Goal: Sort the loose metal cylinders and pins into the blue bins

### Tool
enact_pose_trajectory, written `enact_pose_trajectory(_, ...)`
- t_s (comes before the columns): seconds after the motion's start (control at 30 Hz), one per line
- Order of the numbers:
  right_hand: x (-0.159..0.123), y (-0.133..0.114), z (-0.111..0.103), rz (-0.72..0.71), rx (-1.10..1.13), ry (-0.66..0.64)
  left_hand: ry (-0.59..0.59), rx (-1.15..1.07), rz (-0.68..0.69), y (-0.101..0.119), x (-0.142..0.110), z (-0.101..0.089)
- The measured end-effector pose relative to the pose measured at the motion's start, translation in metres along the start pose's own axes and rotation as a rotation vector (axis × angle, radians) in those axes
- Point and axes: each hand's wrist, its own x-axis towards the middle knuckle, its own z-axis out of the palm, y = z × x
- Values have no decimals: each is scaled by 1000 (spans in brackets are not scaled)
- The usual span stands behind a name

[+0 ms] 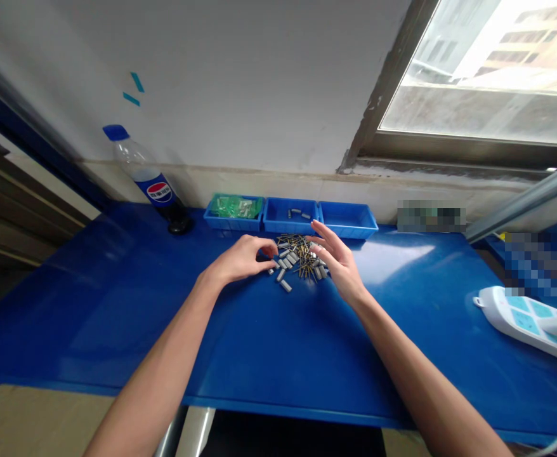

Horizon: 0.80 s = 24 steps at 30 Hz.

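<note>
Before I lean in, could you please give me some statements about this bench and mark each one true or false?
1. The bottle stands left of the row of blue bins. True.
2. The green bag is in the right-hand bin. False: the green bag lies in the left-hand bin.
3. The middle bin holds a few small pieces. True.
4. The bottle has a red cap. False: its cap is blue.
5. The loose pile lies between the left hand and right hand. True.
</note>
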Motion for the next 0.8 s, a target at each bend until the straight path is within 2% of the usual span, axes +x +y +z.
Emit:
enact_pose_trajectory(0.27, -1, 1, 1, 45, -2, 2, -22, 29, 32, -3, 5, 4)
enact_pose_trajectory(0.5, -1, 2, 0, 58, 20, 6, -52, 138, 45, -11, 2, -4)
enact_pose_trajectory(0.63, -1, 3, 0, 72, 11, -5, 50, 60, 7, -6, 2, -6)
enact_pose_trajectory(0.73, -2, 2, 2, 114, 3, -50, 187, -17, 19, 7, 5, 0)
enact_pose_trajectory(0.8, -3, 0, 5, 136, 29, -91, 222, -44, 48, 17, 7, 7)
